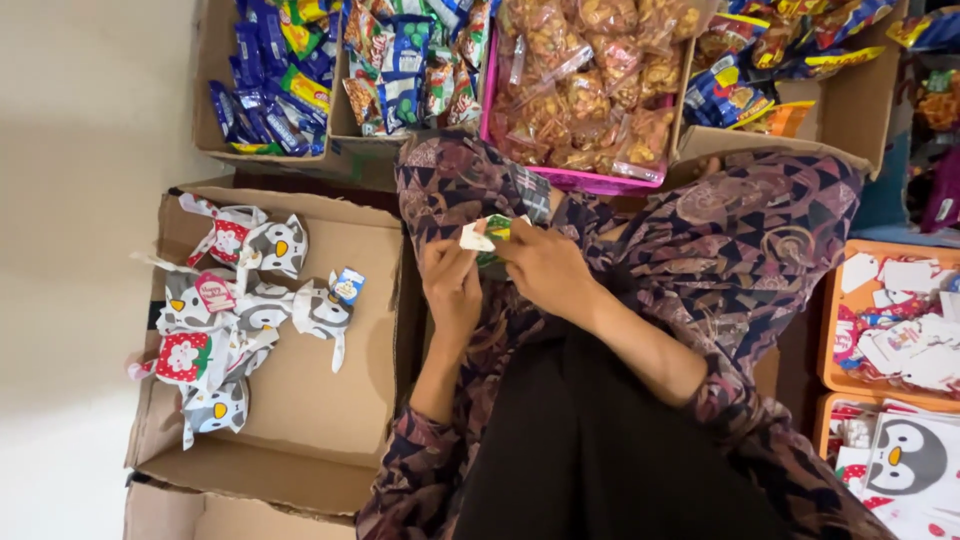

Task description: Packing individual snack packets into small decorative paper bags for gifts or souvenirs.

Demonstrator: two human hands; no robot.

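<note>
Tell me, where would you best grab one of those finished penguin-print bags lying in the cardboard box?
Probably by the pinched neck of the penguin-print bag, where the paper gathers narrow and a small tag hangs, coming straight down through the open top of the cardboard box. It lies flat and apart from the heap, so its neck is uncovered.

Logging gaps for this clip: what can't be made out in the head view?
- Small green-and-white packet: mostly covered by the left hand and right hand.
- Penguin-print bags: cut off by the right and bottom edges.
- Snack packets in the pink tray: cropped by the top edge.
</note>
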